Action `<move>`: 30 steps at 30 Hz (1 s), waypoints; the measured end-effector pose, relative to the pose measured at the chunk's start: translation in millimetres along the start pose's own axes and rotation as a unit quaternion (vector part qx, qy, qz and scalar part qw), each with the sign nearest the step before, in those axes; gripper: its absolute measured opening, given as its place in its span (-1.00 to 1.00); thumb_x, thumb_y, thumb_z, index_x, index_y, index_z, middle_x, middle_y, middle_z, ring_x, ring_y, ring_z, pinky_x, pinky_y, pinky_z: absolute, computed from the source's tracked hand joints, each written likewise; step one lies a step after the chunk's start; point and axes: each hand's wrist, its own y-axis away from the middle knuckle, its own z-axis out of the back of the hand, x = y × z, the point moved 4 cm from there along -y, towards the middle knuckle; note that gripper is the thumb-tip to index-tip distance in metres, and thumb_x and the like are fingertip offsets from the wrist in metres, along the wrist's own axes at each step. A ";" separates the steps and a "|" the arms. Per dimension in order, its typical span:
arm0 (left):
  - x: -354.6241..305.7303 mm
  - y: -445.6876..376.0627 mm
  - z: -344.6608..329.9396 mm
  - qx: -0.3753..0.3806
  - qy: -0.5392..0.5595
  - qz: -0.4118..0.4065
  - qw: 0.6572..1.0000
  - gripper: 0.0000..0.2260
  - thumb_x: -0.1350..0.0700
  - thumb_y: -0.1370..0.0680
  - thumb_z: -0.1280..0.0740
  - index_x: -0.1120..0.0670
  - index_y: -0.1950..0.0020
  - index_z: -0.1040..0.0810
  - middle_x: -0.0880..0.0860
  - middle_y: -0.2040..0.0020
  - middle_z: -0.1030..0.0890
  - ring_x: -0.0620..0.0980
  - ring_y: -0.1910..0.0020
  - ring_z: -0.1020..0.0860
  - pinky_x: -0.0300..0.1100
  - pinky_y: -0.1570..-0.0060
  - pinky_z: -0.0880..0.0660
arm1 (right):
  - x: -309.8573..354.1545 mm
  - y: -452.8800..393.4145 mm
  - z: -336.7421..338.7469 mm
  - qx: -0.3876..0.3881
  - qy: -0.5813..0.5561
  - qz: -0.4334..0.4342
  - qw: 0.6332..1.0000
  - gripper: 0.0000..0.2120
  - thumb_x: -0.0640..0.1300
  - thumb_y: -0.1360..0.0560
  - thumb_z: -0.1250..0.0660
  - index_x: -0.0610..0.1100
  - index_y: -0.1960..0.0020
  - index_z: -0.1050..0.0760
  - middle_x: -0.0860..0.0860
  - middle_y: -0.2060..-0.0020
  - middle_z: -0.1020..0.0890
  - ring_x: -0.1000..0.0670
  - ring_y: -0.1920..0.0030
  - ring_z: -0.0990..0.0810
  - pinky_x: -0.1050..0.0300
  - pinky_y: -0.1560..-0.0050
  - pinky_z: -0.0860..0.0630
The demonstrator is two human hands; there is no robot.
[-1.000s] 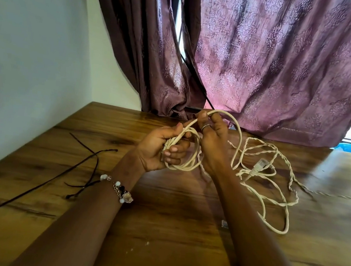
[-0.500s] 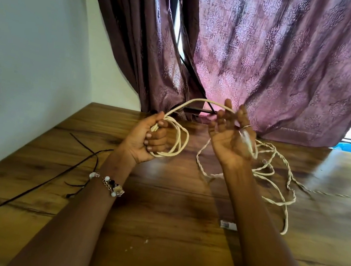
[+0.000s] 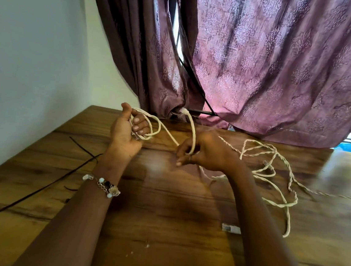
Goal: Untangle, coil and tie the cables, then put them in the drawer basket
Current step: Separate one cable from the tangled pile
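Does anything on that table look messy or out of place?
Yes. The white cable sprawls in twisted, crossing loops over the table to the right, only a few turns gathered in the left hand. A small white tag lies loose near the right forearm, and thin black ties lie scattered at left.

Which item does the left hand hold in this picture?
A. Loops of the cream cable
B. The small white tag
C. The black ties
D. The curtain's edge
A: the left hand curls its fingers round loops of the cream cable, while the black ties lie untouched on the table.
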 end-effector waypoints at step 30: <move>50.2 32.4 -35.4 0.273 -0.127 0.232 0.925 -0.69 -0.11 -0.54 -0.19 0.06 0.25 -0.52 -0.09 0.69 -0.34 -0.23 0.76 -0.27 -0.40 0.70 -0.17 | -21.2 11.5 18.7 -0.346 -0.581 -0.156 0.720 -0.90 -0.38 -0.47 -0.34 -0.21 0.12 -0.55 -0.02 0.40 -0.64 0.09 0.43 -0.54 0.28 0.35 -0.46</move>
